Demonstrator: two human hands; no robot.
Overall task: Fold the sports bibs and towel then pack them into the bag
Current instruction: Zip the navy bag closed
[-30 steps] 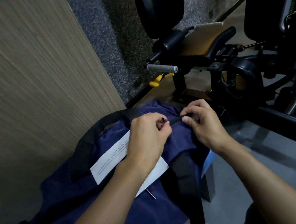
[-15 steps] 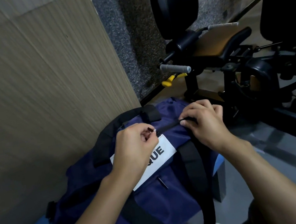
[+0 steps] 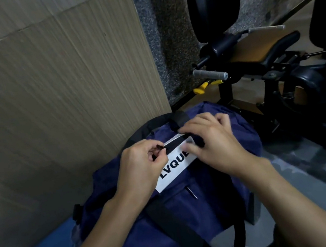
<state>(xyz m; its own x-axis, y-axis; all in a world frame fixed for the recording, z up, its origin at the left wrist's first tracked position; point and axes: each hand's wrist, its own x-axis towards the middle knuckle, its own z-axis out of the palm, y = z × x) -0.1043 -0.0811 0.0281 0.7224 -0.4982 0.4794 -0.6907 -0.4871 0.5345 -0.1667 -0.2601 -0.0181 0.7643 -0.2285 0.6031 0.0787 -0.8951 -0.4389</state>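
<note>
Head view: a navy bag [image 3: 222,199] w/ a white label [image 3: 171,170] lies by a wood-grain wall panel [image 3: 57,86], gym machine [image 3: 265,61] behind at right. Left hand [image 3: 143,164] pinches the zip pull [image 3: 165,149] tight btwn thumb & forefinger, prob. to run the zip. Right hand [image 3: 211,143], blurred, grips the bag's top beside the zip, likely bracing the fabric; bibs & towel not visible, presumably packed inside.

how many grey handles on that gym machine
2. One handle juts out low, just above the yellow lever; the other is farther back, beside the seat. Others may be hidden behind the machine.
</note>
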